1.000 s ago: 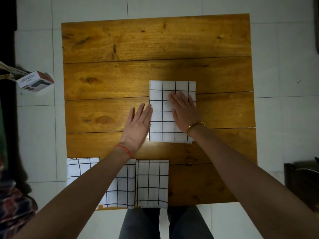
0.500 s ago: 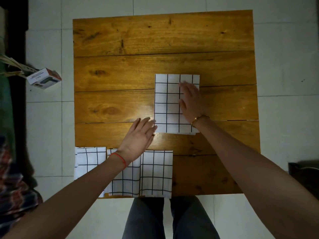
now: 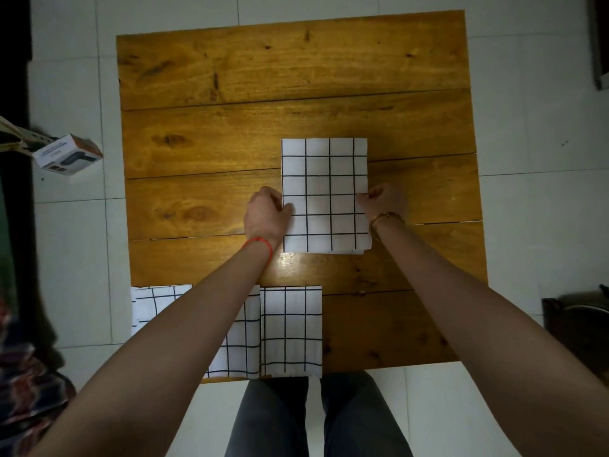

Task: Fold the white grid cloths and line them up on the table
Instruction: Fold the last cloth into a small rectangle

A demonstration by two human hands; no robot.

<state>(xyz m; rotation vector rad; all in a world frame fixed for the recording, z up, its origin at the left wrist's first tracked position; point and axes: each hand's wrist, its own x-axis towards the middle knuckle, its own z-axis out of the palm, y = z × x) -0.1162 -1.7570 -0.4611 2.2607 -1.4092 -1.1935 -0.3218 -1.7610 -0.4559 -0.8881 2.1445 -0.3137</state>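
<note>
A folded white grid cloth (image 3: 324, 192) lies flat near the middle of the wooden table (image 3: 263, 77). My left hand (image 3: 267, 214) pinches its left edge with curled fingers. My right hand (image 3: 380, 201) pinches its right edge the same way. Three more folded grid cloths sit in a row along the near edge: one at the left corner (image 3: 155, 305), one mostly under my left forearm (image 3: 244, 344), and one beside it (image 3: 291, 331).
A small cardboard box (image 3: 67, 155) lies on the tiled floor left of the table. Dark furniture (image 3: 573, 321) stands at the right edge. My legs in grey trousers (image 3: 316, 417) are at the table's near edge.
My right hand left the top of the cloth and now pinches its right edge. My left hand came back from near the lower cloths and took the left edge.
</note>
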